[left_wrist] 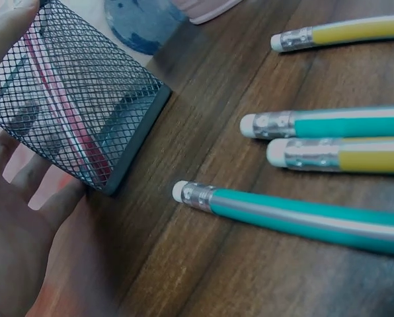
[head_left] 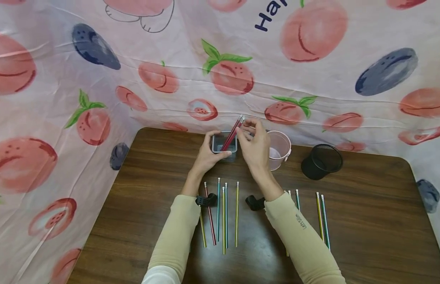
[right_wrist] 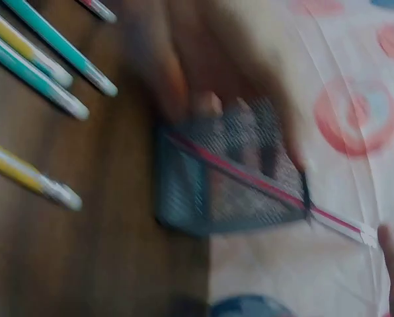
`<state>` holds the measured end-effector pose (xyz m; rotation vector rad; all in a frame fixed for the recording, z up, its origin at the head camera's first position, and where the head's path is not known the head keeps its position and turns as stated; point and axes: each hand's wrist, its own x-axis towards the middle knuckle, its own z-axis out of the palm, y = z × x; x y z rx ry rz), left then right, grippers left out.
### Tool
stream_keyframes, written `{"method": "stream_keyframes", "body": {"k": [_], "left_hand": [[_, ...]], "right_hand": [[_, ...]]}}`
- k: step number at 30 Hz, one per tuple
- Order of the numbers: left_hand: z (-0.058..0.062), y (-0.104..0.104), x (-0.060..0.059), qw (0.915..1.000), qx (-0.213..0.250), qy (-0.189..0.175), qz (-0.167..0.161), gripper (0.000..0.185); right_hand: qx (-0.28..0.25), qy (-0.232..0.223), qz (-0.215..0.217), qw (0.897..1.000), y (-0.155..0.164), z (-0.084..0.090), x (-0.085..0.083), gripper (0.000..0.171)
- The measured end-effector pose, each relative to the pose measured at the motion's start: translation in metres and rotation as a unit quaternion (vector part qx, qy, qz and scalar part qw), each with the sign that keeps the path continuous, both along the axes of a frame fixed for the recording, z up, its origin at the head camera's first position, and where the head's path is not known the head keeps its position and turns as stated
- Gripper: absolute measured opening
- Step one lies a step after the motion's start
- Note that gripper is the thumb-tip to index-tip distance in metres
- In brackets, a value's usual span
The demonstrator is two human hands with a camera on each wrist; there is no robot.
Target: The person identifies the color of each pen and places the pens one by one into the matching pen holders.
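Red pencil (head_left: 231, 139) leans in mesh holder (head_left: 224, 143); pink cup (head_left: 279, 149) just beside.

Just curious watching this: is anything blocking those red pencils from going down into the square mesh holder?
Nothing visible blocks them. The red pencils, pinched by the right hand, already lean with their lower ends inside the square mesh holder, which the left hand steadies. The pink cup stands off to the side, out of the way.

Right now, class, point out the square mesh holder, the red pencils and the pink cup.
square mesh holder (head_left: 215, 148): head view, front rim.
red pencils (head_left: 232, 133): head view, mid-shaft above the holder.
pink cup (head_left: 284, 146): head view, right rim.
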<state>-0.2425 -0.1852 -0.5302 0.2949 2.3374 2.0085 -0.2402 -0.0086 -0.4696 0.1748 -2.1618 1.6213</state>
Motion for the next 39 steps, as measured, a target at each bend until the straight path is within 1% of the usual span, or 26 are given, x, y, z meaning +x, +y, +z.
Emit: {"method": "stream_keyframes", "body": {"k": [3,5,10,13,17,20,25,28,29,32,34,36,39], "left_hand": [[0.0,0.0,0.001,0.9999,-0.003,-0.008,-0.008,0.078],[0.0,0.001,0.003,0.9998,-0.014,-0.006,-0.009,0.077],[0.002,0.001,0.008,0.9989,-0.032,0.034,0.007,0.077],[0.005,0.0,0.013,0.9982,-0.035,0.048,0.008,0.079],[0.011,-0.003,0.017,0.999,-0.016,0.042,-0.003,0.087],[0.017,-0.006,0.019,0.9989,-0.006,0.047,-0.002,0.093],[0.026,-0.011,0.025,0.9962,-0.046,0.069,0.025,0.102],[0.029,-0.016,0.032,0.9945,-0.07,0.068,0.04,0.102],[0.031,-0.018,0.034,0.9938,-0.073,0.071,0.044,0.101],[0.033,-0.023,0.042,0.9943,-0.066,0.061,0.058,0.097],[0.023,-0.027,0.043,0.9939,-0.065,0.059,0.068,0.095],[0.012,-0.032,0.046,0.9936,-0.066,0.048,0.078,0.094],[-0.005,-0.04,0.049,0.9918,-0.078,0.043,0.092,0.092]], "right_hand": [[0.014,-0.008,0.022,1.0,-0.011,-0.012,0.014,0.046],[0.034,-0.014,0.019,0.999,-0.017,-0.021,0.021,0.053],[0.06,-0.027,0.012,0.998,-0.023,-0.036,0.03,0.06],[0.066,-0.039,0.01,0.997,-0.023,-0.04,0.03,0.062],[0.07,-0.051,0.003,0.996,-0.021,-0.043,0.028,0.065],[0.073,-0.057,0.004,0.996,-0.019,-0.042,0.026,0.066],[0.07,-0.072,0.011,0.995,-0.02,-0.041,0.026,0.069],[0.069,-0.082,0.017,0.994,-0.02,-0.042,0.026,0.072],[0.071,-0.086,0.019,0.994,-0.02,-0.042,0.025,0.073],[0.089,-0.105,0.031,0.99,-0.017,-0.043,0.02,0.076],[0.106,-0.121,0.044,0.986,-0.013,-0.043,0.016,0.076],[0.121,-0.135,0.059,0.982,-0.01,-0.043,0.012,0.076],[0.129,-0.145,0.079,0.978,-0.008,-0.044,0.008,0.078]]}}
